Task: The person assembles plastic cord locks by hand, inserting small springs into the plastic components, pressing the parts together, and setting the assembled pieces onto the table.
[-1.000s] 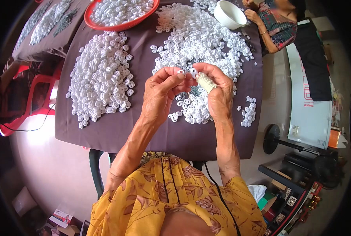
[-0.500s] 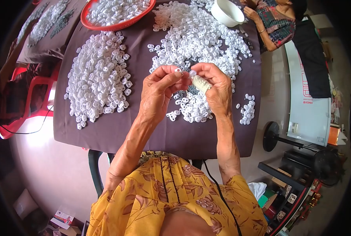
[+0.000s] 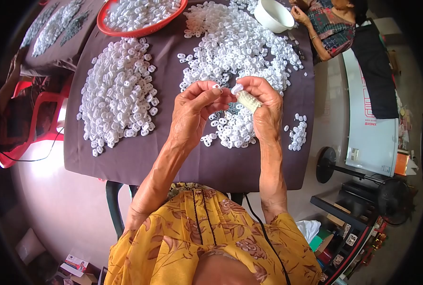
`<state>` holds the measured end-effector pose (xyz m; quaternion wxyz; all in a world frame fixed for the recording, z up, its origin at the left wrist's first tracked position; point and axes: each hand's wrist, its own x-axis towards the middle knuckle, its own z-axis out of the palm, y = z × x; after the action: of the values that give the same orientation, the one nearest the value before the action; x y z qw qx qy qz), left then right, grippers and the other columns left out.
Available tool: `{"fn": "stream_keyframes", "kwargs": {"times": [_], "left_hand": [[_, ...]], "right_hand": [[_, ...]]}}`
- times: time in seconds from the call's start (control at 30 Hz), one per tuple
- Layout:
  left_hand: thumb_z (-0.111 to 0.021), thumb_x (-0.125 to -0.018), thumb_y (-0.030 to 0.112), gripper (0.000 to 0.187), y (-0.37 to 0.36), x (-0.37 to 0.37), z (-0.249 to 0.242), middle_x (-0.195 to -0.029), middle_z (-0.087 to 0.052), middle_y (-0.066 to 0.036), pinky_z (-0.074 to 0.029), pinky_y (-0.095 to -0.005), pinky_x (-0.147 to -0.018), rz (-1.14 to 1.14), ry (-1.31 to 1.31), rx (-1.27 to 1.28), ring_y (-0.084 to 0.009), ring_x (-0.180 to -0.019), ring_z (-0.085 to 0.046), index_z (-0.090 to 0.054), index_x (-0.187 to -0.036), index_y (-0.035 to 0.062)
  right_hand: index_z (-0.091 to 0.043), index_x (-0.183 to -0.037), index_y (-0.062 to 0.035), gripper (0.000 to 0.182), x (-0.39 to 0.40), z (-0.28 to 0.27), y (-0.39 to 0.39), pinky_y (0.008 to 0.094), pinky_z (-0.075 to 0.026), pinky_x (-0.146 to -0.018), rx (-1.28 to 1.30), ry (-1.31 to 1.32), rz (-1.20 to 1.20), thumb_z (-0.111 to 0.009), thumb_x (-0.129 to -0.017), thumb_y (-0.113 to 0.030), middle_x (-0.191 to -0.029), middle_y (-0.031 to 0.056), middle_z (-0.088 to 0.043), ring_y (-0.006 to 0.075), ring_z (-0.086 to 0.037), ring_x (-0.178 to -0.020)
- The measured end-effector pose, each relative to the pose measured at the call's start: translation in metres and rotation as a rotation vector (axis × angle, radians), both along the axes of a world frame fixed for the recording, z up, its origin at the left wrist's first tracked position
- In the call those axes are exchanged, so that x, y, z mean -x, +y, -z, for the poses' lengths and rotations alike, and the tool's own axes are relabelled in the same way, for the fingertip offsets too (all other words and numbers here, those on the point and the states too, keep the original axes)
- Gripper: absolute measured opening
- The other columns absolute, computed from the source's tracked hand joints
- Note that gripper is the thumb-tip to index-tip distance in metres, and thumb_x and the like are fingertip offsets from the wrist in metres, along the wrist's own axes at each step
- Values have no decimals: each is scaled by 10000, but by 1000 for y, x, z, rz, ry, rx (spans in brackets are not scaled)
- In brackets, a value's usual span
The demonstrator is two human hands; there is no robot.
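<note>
One small, white, rounded piece that looks like plastic [image 3: 216, 87] is in the left hand [image 3: 192, 111], near the middle of the frame. The thumb and first finger pinch it at their tips. Another small, white, oval piece [image 3: 237, 89] is in the right hand [image 3: 267, 111], just to the right of the first one. The thumb and first finger seem to pinch it too. A pale yellow, bumpy cloth tube [image 3: 248, 100] looks to be worn on that thumb.

I think the step in hand is careful fingertip work with these two pieces. The next move calls for a light pinch, small turns and a steady look at the holes.

The oval piece seems to lean, with its long way going from lower left to upper right. I cannot tell the long way of the other piece, because fingers hide part of it. The cloth tube slants from upper left to lower right.

Behind the hands, a big pile of white pieces [image 3: 242, 57] lies on a dark purple-brown cloth [image 3: 173, 161].
</note>
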<state>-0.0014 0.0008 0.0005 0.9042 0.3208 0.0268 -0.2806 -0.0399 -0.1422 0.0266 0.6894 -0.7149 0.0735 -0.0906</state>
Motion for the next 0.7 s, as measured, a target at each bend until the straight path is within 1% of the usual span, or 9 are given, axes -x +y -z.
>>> {"fn": "stream_keyframes", "kwargs": {"times": [0.07, 0.13, 0.33, 0.47, 0.53, 0.67, 0.7], "left_hand": [[-567, -826, 68, 93, 0, 1, 0, -850, -617, -137, -517, -291, -715, 2, 5, 7, -220, -799, -628, -534, -859, -13], [-563, -827, 63, 86, -1, 1, 0, -859, -616, -141, -519, -297, -722, 0, 12, 14, -218, -805, -625, -536, -857, -13], [-558, -829, 56, 80, 0, 0, 1, -895, -607, -148, -519, -318, -753, -28, 19, 19, -212, -807, -618, -546, -865, -15], [-558, -829, 56, 80, -1, 1, 4, -878, -602, -129, -518, -322, -758, -42, 19, 12, -188, -793, -606, -549, -867, -15], [-558, -829, 56, 81, -2, 1, 3, -867, -600, -121, -516, -322, -760, -47, 17, 9, -180, -790, -602, -548, -864, -16], [-557, -824, 45, 74, -3, 1, 3, -851, -594, -106, -511, -322, -765, -50, 16, -9, -171, -790, -599, -548, -860, -19], [-557, -822, 41, 72, -3, 1, 3, -849, -593, -104, -509, -322, -766, -54, 21, -8, -171, -791, -599, -548, -859, -20]], "right_hand": [[-563, -967, 30, 216, 2, 1, 1, 229, -455, -744, 40, 5, 11, -467, -775, 39, -858, 71, -610, 106, -578, -791], [-566, -958, 27, 216, 3, 6, 1, 232, -455, -755, 244, -166, -3, -461, -768, 34, -869, 75, -611, 118, -581, -818], [-591, -930, 33, 239, 6, 3, 3, 244, -457, -776, 241, -201, -51, -455, -734, 31, -925, 98, -614, 137, -583, -877], [-600, -931, 33, 219, 5, 7, -1, 242, -460, -768, 295, -221, -70, -476, -751, 12, -938, 101, -618, 133, -584, -878], [-599, -940, 33, 210, 6, 3, 2, 237, -460, -765, 233, -25, -50, -498, -761, -7, -945, 100, -615, 125, -582, -879], [-597, -949, 35, 201, 6, 2, 0, 232, -460, -757, 199, 9, -71, -518, -768, -6, -939, 88, -608, 120, -578, -871], [-597, -949, 32, 200, 5, 5, -1, 230, -461, -750, 270, -10, -77, -537, -759, 7, -929, 81, -605, 117, -575, -862]]}}
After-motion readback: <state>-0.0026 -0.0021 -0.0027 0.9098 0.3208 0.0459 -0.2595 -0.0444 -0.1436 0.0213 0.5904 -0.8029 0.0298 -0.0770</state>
